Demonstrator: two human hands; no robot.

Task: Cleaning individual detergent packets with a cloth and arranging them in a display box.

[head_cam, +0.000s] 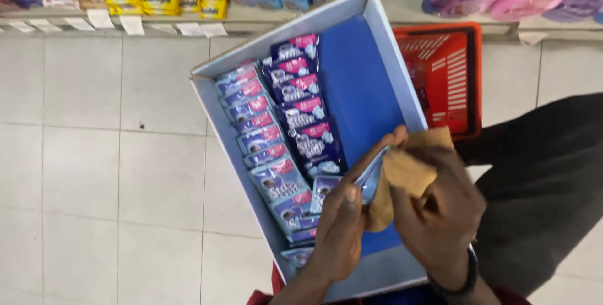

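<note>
My left hand (342, 220) grips a small blue sachet (370, 176) by its edge, held over the near end of a shallow blue box (364, 85). My right hand (440, 211) presses a tan cloth (405, 173) against that sachet. Inside the box, along its left side, lie several purple-and-pink sachets (282, 129) in two overlapping rows. The right half of the box floor is bare blue. A dark band sits on my right wrist.
A red plastic basket (449, 76) stands on the pale tiled floor (94, 154) beside the box. A low shelf (157, 25) along the top holds yellow packets, blue bottles and pink bottles. My dark trouser leg (546, 179) fills the right side.
</note>
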